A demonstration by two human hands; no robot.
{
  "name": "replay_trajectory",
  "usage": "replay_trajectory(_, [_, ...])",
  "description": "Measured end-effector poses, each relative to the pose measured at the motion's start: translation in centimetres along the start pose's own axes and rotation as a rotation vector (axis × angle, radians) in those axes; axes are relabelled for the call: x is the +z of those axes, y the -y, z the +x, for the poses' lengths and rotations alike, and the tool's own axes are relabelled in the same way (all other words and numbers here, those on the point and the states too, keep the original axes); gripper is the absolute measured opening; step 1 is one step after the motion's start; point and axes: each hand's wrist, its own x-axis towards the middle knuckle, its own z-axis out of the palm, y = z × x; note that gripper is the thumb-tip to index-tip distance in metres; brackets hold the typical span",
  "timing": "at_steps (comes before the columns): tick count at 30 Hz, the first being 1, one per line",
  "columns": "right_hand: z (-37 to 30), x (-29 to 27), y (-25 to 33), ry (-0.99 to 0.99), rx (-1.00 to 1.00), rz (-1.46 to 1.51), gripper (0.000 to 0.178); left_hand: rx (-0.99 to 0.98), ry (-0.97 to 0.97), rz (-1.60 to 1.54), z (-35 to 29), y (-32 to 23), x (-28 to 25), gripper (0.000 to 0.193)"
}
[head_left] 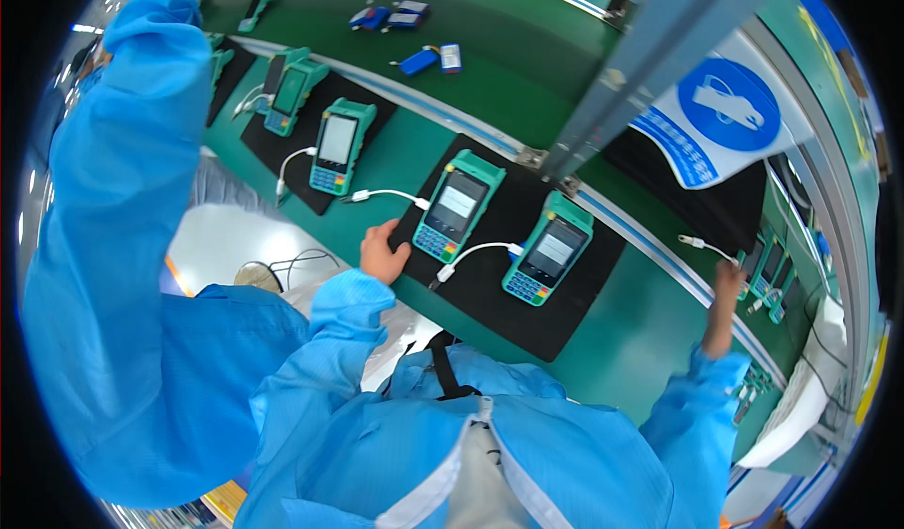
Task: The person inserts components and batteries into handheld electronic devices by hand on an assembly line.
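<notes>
My left hand (384,254) rests on the near left edge of a black mat (471,289), thumb and fingers apart and holding nothing. Beside it, a green card payment terminal (459,203) lies face up with a lit screen. To its right lies a second green payment terminal (549,249). A short white cable (391,193) is plugged into the first, and another white cable (476,251) into the second. Far to the right, my right hand (725,294) is closed on a white cable (706,246) beside several terminals (772,270); its fingertips are slightly blurred.
A co-worker's blue sleeve (118,200) fills the left side. More terminals (341,148) with cables lie on mats there. Several blue battery packs (419,60) lie on the green surface beyond the rail. A metal post (650,72) rises at the bench, with a hanging blue-and-white sign (725,105) beside it.
</notes>
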Motion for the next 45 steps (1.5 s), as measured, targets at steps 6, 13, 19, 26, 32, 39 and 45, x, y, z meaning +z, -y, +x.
replay_trajectory(6, [-22.9,12.4,10.1,0.490,0.304,0.265,0.046,-0.008,0.064,-0.015,-0.2,0.0,-1.0,0.044])
replay_trajectory(13, [-27.5,10.4,8.7,0.197,0.468,0.294,0.045,0.077,0.220,-0.106,-3.9,-1.7,0.5,0.050])
replay_trajectory(19, [-28.2,3.8,0.6,0.013,0.452,0.319,0.039,0.262,0.514,-0.149,-8.0,-6.2,5.4,0.054])
replay_trajectory(26, [-27.6,-4.2,-9.3,-0.090,0.475,0.050,0.032,0.418,0.850,-0.107,-10.1,-12.7,11.3,0.070])
replay_trajectory(32, [-22.9,-3.0,-3.4,-0.339,-0.049,-0.415,0.022,0.179,0.711,-0.423,-8.6,-7.7,7.0,0.055])
replay_trajectory(39, [-25.7,17.7,21.2,0.347,-0.163,0.469,0.016,-0.041,0.219,-0.706,-0.7,4.1,-7.8,0.038])
replay_trajectory(45, [-33.0,38.4,34.7,0.841,0.070,0.571,0.032,-0.017,-0.152,-0.653,10.7,13.7,-20.3,0.038])
